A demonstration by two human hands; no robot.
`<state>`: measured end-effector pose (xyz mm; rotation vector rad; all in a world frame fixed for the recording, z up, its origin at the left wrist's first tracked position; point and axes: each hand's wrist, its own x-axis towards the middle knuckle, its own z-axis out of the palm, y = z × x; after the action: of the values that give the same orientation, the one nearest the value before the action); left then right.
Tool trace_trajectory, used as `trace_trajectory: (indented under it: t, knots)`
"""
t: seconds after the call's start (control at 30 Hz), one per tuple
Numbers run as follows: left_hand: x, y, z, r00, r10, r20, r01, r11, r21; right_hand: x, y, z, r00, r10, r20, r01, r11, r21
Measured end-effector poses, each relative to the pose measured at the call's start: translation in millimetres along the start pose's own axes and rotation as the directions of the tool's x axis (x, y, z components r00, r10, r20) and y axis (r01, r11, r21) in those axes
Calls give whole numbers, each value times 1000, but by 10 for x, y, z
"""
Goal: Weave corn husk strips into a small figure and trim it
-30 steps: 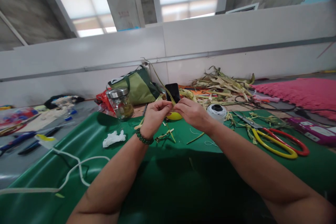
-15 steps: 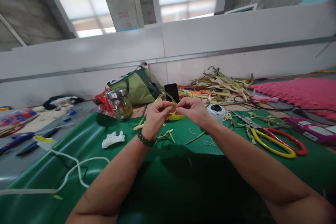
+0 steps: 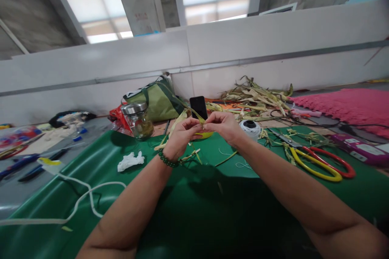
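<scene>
My left hand (image 3: 181, 135), with a green bead bracelet on the wrist, and my right hand (image 3: 224, 125) meet above the green mat (image 3: 194, 194). Both pinch a thin yellow-green leaf strip (image 3: 199, 118) between their fingertips. A longer pale strip (image 3: 172, 131) trails down to the left from my left hand. A yellow object (image 3: 204, 134) lies on the mat just behind the hands. Short leaf scraps (image 3: 192, 154) lie under my left wrist.
A black phone (image 3: 198, 106) stands behind the hands, beside a green bag (image 3: 158, 99) and a glass jar (image 3: 138, 119). White thread spool (image 3: 251, 128), dried leaf pile (image 3: 258, 99), red and yellow scissors (image 3: 322, 162), pink mat (image 3: 346, 105), crumpled tissue (image 3: 131, 160), white cord (image 3: 85, 198).
Both hands have drawn slightly closer together and a little lower over the mat, still working the same leaf strip. Nothing else has moved.
</scene>
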<state>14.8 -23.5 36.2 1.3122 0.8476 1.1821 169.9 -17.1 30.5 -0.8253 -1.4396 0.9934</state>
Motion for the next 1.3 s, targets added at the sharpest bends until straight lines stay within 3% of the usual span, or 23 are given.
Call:
trace_trajectory:
  t: [0.17, 0.43, 0.73, 0.83, 1.1, 1.3]
  knots:
    - [10, -17, -8, 999, 33, 4, -33, 999, 30, 19, 27, -24, 999, -28, 23, 29, 999, -36]
    - [-5, -3, -20, 981, 189, 36, -193, 963, 188, 31, 37, -28, 998, 42, 47, -49, 989, 142]
    - [-11, -6, -10, 967, 252, 35, -253, 933, 258, 19, 2, -18, 991, 111, 75, -122, 980, 160]
    - [8, 2, -42, 975, 221, 25, -220, 943, 250, 12, -4, -9, 986, 134, 95, -148, 976, 161]
    - [12, 43, -79, 984, 169, 65, -179, 955, 237, 20, 17, -15, 982, 118, 146, -125, 991, 38]
    - [-29, 42, -38, 959, 277, 61, -281, 901, 329, 23, 43, 5, 995, 63, 73, -56, 994, -90]
